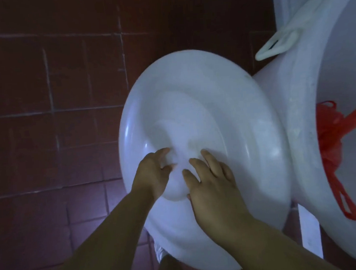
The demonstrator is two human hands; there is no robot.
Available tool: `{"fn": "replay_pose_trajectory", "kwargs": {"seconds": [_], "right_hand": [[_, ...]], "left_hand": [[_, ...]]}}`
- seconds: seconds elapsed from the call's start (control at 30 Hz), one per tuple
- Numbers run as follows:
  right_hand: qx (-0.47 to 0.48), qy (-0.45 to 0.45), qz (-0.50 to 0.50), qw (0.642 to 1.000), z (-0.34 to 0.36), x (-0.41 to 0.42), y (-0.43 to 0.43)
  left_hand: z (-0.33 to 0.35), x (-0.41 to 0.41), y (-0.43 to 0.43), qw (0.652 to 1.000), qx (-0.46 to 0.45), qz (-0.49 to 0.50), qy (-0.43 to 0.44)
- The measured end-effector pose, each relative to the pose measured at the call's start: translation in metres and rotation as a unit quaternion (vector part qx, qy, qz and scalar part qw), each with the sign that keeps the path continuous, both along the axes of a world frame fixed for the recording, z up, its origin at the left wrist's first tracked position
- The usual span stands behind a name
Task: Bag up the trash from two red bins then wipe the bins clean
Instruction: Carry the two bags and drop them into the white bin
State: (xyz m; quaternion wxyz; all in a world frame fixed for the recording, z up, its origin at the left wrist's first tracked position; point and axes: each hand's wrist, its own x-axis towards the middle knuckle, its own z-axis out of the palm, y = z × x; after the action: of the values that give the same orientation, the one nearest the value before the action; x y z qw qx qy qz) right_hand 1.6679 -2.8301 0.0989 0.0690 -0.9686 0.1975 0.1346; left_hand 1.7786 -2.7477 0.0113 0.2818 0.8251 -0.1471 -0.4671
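A round white plastic lid [223,111] fills the middle of the view, tilted up on edge. My left hand [154,173] curls its fingers around the raised hump at the lid's centre. My right hand [215,186] presses on the same hump from the right, fingers spread. Both hands hold the lid up beside a large white plastic drum [296,111]. Inside the drum's mouth lies a tied red plastic bag [332,144] with its loop handles trailing down. No red bin shows in this view.
Dark red floor tiles [56,100] cover the left and top of the view. The drum has a white side handle [277,43] at the upper right. A white post [310,231] stands below the drum. The light is dim.
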Motion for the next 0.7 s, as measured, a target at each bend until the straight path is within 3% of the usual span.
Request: {"fn": "replay_pose_trajectory", "kwargs": {"seconds": [0.33, 0.7], "right_hand": [[0.046, -0.107, 0.05, 0.992, 0.109, 0.018, 0.05], [0.012, -0.169, -0.021, 0.985, 0.226, -0.011, -0.018]], "left_hand": [[0.148, 0.035, 0.073, 0.994, 0.056, 0.024, -0.096], [0.3, 0.012, 0.021, 0.972, -0.009, -0.029, -0.235]]}}
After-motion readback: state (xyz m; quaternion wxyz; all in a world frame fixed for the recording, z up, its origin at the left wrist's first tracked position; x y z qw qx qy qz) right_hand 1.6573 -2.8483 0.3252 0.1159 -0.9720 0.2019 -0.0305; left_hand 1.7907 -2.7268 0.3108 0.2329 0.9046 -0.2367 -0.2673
